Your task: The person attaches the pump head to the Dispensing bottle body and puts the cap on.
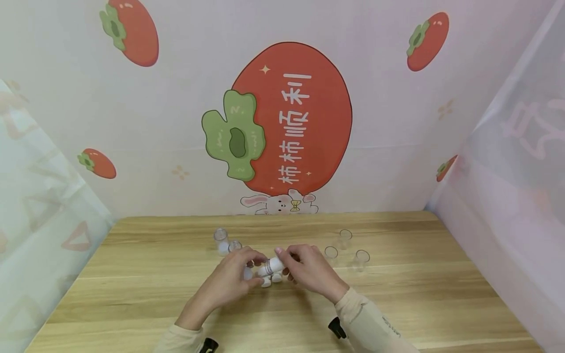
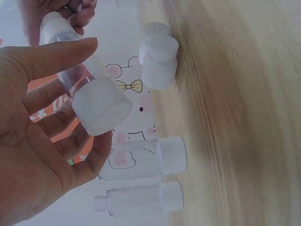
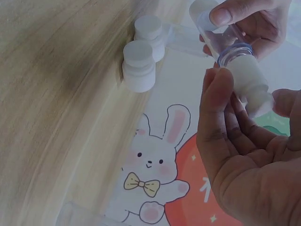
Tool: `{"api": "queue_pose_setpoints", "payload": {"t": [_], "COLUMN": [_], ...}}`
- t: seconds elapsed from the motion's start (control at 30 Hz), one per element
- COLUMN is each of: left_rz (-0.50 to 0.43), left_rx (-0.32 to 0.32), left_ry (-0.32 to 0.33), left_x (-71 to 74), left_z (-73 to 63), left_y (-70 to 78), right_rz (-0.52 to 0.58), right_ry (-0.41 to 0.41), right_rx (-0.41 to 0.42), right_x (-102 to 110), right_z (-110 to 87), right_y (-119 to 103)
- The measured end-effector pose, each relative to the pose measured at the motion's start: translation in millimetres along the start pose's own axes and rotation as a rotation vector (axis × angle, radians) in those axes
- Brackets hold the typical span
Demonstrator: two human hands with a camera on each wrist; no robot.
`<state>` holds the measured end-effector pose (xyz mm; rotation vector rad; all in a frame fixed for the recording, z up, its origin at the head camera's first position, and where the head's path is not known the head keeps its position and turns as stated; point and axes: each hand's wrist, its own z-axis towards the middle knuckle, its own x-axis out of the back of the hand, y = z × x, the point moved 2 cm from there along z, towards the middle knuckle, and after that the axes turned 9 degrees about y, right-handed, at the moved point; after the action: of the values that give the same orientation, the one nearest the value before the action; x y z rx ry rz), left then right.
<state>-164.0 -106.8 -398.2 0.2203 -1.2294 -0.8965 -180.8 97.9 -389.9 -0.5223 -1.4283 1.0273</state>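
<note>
In the head view my left hand (image 1: 231, 277) grips a clear bottle with a white base (image 2: 102, 106), holding it tilted above the table. My right hand (image 1: 309, 268) holds a white pump top (image 3: 247, 75) at the bottle's neck, thumb and fingers around it. In the right wrist view the pump top meets the clear neck; whether it is fully seated I cannot tell. Two more white pump tops (image 3: 138, 68) stand upright on the table below the hands. Left of them are clear open-necked bottles with white bases (image 2: 141, 200), partly hidden by my left hand in the head view.
Several clear caps stand at the right on the wooden table (image 1: 397, 294), among them a rear cap (image 1: 346, 239) and a front cap (image 1: 362, 260). Behind the table hangs a printed backdrop (image 1: 375, 186); side cloths flank it.
</note>
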Motion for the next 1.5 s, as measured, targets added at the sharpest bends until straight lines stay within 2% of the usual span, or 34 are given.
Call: {"api": "queue_pose_setpoints", "payload": {"t": [0.17, 0.5, 0.6, 0.97, 1.2, 1.5], "left_rz": [0.010, -0.007, -0.010, -0.010, -0.013, -0.020], "left_rx": [0.008, 0.014, 0.020, 0.003, -0.002, 0.003], "left_ry": [-0.003, -0.006, -0.009, -0.016, -0.016, -0.015], "left_x": [0.6, 1.0, 0.9, 1.0, 0.7, -0.4], "left_z": [-1.1, -0.2, -0.4, -1.5, -1.5, 0.0], "left_y": [-1.4, -1.9, -1.7, -0.6, -0.2, -1.5], "right_rz": [0.010, -0.003, -0.003, -0.067, -0.113, -0.057], "right_ry": [-0.016, -0.072, -0.076, -0.067, -0.065, -0.081], "right_rx": [0.010, 0.177, 0.201, 0.141, 0.153, 0.181], "right_x": [3.9, 4.5, 3.4, 1.3, 2.0, 7.1], "right_z": [0.4, -1.9, -1.9, 0.5, 1.6, -0.2], "right_y": [-0.2, 0.6, -0.1, 1.2, 2.3, 4.9]}}
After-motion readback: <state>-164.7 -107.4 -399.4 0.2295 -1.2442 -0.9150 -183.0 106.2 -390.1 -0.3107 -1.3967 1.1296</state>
